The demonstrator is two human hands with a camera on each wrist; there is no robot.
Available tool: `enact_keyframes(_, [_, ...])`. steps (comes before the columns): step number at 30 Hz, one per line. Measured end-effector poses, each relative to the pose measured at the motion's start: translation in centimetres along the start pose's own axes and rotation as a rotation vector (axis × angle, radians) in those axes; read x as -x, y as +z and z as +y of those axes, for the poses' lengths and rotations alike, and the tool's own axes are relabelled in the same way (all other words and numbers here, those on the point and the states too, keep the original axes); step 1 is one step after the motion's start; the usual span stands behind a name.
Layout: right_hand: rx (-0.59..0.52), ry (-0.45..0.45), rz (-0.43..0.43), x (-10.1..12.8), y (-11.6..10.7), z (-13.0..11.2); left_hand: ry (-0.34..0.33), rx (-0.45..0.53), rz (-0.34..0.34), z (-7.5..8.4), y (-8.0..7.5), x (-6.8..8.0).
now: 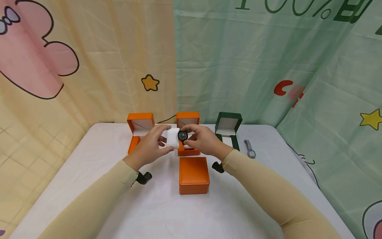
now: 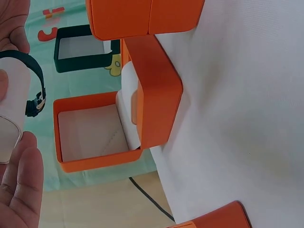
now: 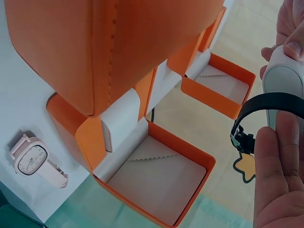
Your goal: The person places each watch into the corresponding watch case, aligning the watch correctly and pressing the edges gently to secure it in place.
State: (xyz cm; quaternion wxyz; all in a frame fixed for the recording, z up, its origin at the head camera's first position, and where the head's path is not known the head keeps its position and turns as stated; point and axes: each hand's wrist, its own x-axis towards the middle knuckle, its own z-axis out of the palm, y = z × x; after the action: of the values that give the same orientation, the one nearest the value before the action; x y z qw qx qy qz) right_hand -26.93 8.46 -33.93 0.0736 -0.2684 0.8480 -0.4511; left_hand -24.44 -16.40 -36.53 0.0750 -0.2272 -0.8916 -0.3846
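**Clerk:** Item one, the grip?
**Viewer:** Left hand point(image 1: 149, 145): thumb and fingers are gripping a white watch cushion point(image 1: 172, 138), spreading only as wide as the cushion. Right hand point(image 1: 206, 137): thumb and forefinger are pinching a black wristwatch point(image 1: 182, 135), parting by little more than the watch.
**Clerk:** Why so held?
**Viewer:** The left is probably steadying the cushion, leaving the right to control the looped strap point(image 3: 270, 99). The watch is sitting at the cushion's right side; whether the strap is encircling that end, I cannot tell.
**Clerk:** Beyond the grip?
**Viewer:** Just behind it, a middle orange watch box point(image 1: 188, 152) is standing, lid raised. Left: a second orange watch box point(image 1: 140, 116), likewise. Right: a dark green watch box point(image 1: 228, 115), holding a white insert point(image 1: 227, 141). The lids are leaning back, seemingly keeping the interiors within reach.
**Clerk:** Remainder?
**Viewer:** Nearer the person, a closed orange box point(image 1: 194, 176) is resting, presumably waiting apart. Farther right, a pale wristwatch point(image 1: 252, 153) is lying unboxed.
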Motion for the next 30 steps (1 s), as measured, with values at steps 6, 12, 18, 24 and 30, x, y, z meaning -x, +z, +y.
enact_keyframes(6, [0.000,-0.001,-0.006,0.1,0.0,0.1,0.009,-0.007,0.001,-0.1,0.3,0.0])
enact_keyframes(12, [-0.005,-0.010,0.001,0.1,-0.1,0.4,0.017,-0.016,-0.002,0.0,0.3,0.0])
enact_keyframes(18, [-0.007,-0.021,0.009,0.2,-0.2,0.5,0.031,-0.026,-0.008,0.2,0.4,0.1])
enact_keyframes(24, [-0.025,-0.028,0.018,0.3,-0.2,0.5,0.062,-0.043,0.007,0.2,0.7,0.1])
enact_keyframes(30, [-0.092,-0.004,0.004,0.3,0.0,0.6,0.062,-0.035,0.025,0.3,1.1,0.2])
